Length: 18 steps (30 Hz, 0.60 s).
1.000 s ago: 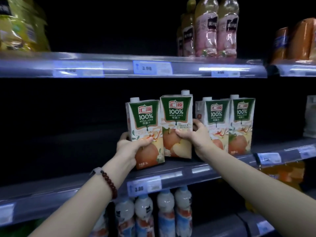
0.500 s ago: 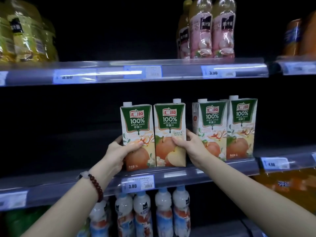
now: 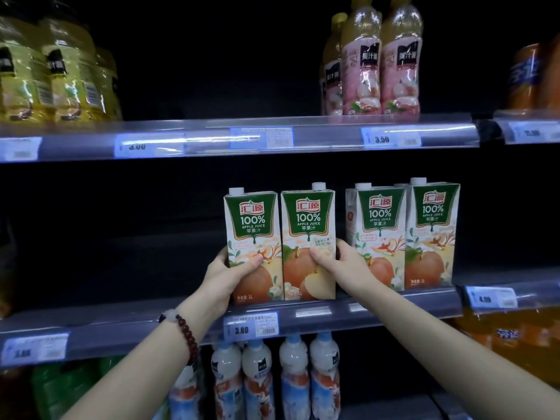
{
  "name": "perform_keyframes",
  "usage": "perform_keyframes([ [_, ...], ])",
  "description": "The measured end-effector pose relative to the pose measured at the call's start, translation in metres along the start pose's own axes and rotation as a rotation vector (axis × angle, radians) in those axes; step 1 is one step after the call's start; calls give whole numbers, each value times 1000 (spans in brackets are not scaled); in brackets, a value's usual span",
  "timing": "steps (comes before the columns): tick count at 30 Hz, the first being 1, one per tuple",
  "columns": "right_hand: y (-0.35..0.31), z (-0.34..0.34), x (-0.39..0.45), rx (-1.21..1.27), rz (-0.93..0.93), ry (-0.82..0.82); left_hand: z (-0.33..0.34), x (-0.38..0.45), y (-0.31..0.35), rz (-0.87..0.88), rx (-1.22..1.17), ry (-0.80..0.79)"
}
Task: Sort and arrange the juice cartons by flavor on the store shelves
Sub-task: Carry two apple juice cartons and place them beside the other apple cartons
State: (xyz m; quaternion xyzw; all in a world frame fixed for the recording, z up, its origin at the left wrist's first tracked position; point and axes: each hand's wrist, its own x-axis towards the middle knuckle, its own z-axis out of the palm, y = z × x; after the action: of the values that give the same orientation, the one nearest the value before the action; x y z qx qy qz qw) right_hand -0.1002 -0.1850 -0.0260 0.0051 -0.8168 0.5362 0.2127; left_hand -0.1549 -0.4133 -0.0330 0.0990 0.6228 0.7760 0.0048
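Got my left hand (image 3: pixel 225 275) wrapped round the left apple juice carton (image 3: pixel 253 247) and my right hand (image 3: pixel 344 266) round the one touching it (image 3: pixel 308 244), fingers clamped on the lower halves, both standing upright on the middle shelf (image 3: pixel 318 316) mid-frame. Two more apple cartons (image 3: pixel 403 234) sit just to the right, with a small gap between. Pink bottles (image 3: pixel 378 62) are upper right.

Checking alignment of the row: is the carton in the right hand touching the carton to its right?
Apart. The head view shows a dark gap between the held carton and the next carton, with the right hand in it.
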Motion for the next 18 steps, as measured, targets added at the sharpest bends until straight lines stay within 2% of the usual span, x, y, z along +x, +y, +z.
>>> perform_keyframes([
  [9, -20, 16, -23, -373, 110, 196, -16, -22, 3, 24, 277, 94],
  [13, -36, 43, -39, -315, 151, 346, -40, -45, 8, 99, 451, 80],
  [16, -50, 70, -56, -301, 161, 464, -62, -60, 13, 107, 457, 37],
  [18, -59, 89, -67, -292, 103, 485, -79, -67, 17, 83, 435, 26],
])
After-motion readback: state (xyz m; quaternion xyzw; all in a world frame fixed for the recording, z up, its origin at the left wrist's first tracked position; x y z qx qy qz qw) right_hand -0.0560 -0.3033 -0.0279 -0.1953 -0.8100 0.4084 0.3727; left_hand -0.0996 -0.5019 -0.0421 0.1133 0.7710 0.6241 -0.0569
